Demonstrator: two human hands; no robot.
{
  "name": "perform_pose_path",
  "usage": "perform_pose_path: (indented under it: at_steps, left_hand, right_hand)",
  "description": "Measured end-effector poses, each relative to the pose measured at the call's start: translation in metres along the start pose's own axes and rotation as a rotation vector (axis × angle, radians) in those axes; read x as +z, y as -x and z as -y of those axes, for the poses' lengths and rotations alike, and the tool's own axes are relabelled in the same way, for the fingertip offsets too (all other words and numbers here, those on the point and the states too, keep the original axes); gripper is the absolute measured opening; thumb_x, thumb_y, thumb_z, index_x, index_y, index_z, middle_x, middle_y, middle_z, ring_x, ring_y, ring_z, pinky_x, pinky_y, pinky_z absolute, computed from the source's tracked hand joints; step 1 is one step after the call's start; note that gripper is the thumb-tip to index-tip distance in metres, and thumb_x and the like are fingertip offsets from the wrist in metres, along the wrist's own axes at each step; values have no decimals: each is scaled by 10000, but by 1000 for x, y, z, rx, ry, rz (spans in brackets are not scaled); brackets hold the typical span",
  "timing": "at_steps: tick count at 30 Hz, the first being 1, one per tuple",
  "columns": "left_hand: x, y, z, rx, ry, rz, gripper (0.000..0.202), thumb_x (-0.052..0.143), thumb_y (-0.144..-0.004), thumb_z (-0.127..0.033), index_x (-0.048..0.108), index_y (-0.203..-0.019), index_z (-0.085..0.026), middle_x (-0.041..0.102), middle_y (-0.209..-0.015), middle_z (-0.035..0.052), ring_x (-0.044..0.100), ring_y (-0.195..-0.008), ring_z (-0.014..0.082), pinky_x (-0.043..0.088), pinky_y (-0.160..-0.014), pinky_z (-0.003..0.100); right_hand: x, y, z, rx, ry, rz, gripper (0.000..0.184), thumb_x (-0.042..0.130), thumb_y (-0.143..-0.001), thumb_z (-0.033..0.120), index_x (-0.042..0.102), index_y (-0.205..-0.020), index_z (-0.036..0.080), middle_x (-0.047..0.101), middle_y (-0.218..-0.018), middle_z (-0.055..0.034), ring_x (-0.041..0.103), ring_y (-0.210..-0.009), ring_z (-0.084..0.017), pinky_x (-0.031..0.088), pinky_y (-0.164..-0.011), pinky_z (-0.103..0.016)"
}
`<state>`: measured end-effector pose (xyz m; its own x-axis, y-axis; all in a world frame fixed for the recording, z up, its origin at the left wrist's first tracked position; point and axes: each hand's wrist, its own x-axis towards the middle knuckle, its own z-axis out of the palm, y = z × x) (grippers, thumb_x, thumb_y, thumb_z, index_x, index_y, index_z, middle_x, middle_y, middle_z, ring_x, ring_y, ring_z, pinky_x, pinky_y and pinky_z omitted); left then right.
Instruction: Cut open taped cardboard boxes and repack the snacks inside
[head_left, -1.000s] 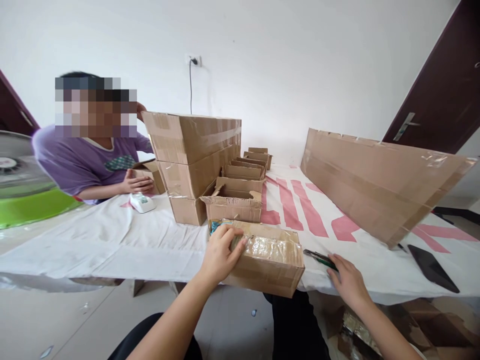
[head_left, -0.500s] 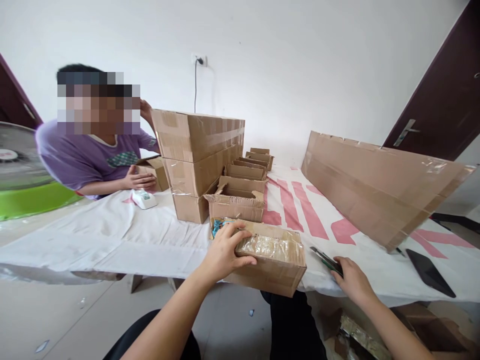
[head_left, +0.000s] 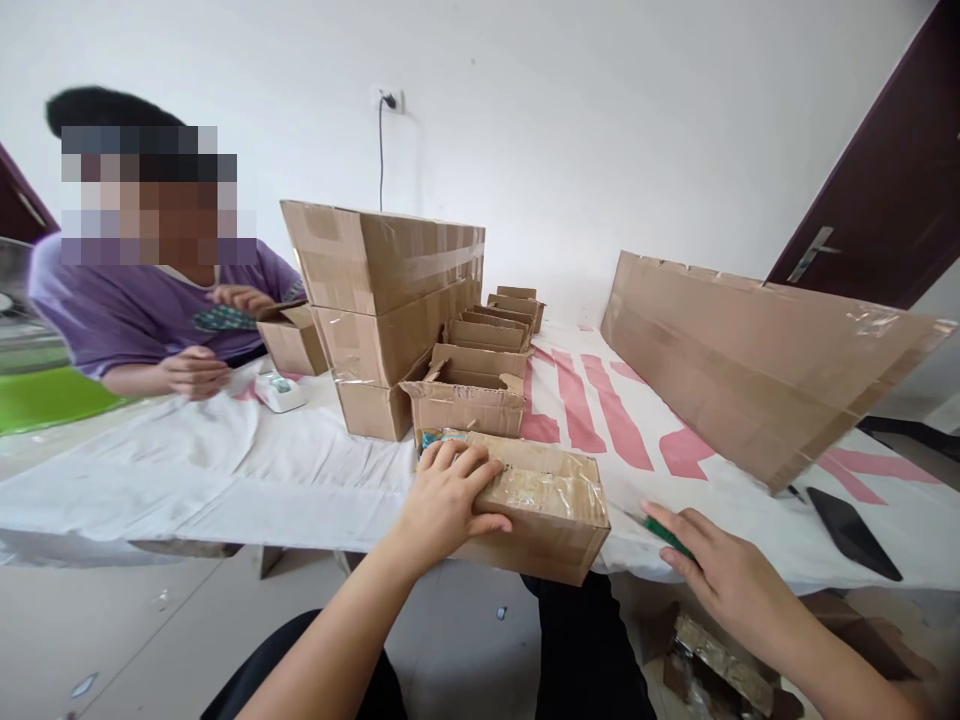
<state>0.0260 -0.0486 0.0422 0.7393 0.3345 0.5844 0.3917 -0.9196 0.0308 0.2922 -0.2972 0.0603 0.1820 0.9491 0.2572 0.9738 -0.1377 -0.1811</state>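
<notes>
A long cardboard box [head_left: 551, 490] with shiny clear tape on top lies at the table's near edge. My left hand [head_left: 450, 490] is closed over its left end, fingers on top and thumb along the near side. Something blue [head_left: 433, 438] shows at that end, partly hidden by my fingers. To the right of the box, my right hand [head_left: 705, 555] is closed round a green-handled utility knife [head_left: 667, 536]. Its blade end points toward the box, apart from it and blurred. Several open cardboard boxes [head_left: 465, 410] stand in a row just beyond.
Three long cartons [head_left: 345, 345] are stacked left of the row. A large carton [head_left: 750, 370] stands at right, near a dark phone-like slab [head_left: 855, 532]. Across the table, a person in a purple shirt [head_left: 112, 310] sits by a small box [head_left: 292, 340] and a white device [head_left: 280, 392].
My right hand has turned and lifted the knife slightly from the cloth. My left hand stays on the box. The other person has leaned left, one hand now off the small box.
</notes>
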Motion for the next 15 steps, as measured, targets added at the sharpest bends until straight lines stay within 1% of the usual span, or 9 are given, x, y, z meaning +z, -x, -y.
perform_pose_path:
  at_steps: [3, 6, 8, 10, 12, 15]
  left_hand:
    - [-2, -2, -15, -4, -55, -14, 709, 711, -621, -694, 646, -1118, -192, 651, -1128, 112, 486, -1148, 378, 292, -1021, 567]
    - [4, -4, -34, 45, -66, 2, 783, 712, -627, -691, 589, -1205, -177, 620, -1219, 137, 446, -1250, 383, 231, -1088, 569]
    - [9, -4, -45, 80, -66, 27, 791, 713, -662, -656, 531, -1276, -192, 596, -1277, 138, 464, -1259, 361, 245, -1097, 548]
    - [15, -5, -53, 97, -64, 47, 771, 726, -690, -608, 499, -1305, -202, 584, -1306, 137, 495, -1243, 344, 274, -1090, 533]
    - [19, -6, -55, 108, -59, 58, 724, 744, -706, -554, 506, -1290, -200, 588, -1309, 135, 522, -1222, 336, 303, -1077, 522]
    - [21, -7, -54, 120, -42, 55, 639, 751, -728, -499, 535, -1249, -199, 607, -1287, 128, 550, -1195, 325, 351, -1046, 501]
  right_hand:
    - [-13, -1, 14, -97, 129, 49, 406, 348, -986, 361, 423, -1384, 371, 596, -905, -8, 631, -713, -147, 489, -632, -273]
    - [-20, -5, 22, -151, 262, 57, 413, 417, -960, 295, 450, -1367, 361, 569, -856, 1, 610, -672, -145, 457, -600, -265]
    - [-24, -8, 26, -172, 350, 50, 429, 463, -932, 262, 471, -1351, 355, 561, -834, 5, 597, -640, -150, 429, -576, -270]
    - [-27, -11, 31, -184, 425, 34, 442, 500, -903, 241, 491, -1332, 348, 560, -816, 7, 582, -609, -153, 401, -558, -275]
    - [-29, -13, 34, -203, 475, 15, 446, 524, -880, 226, 511, -1312, 334, 563, -803, 6, 570, -594, -151, 378, -552, -276]
    - [-32, -14, 37, -225, 523, -5, 426, 527, -861, 202, 545, -1273, 311, 571, -779, 0, 549, -570, -140, 338, -536, -270]
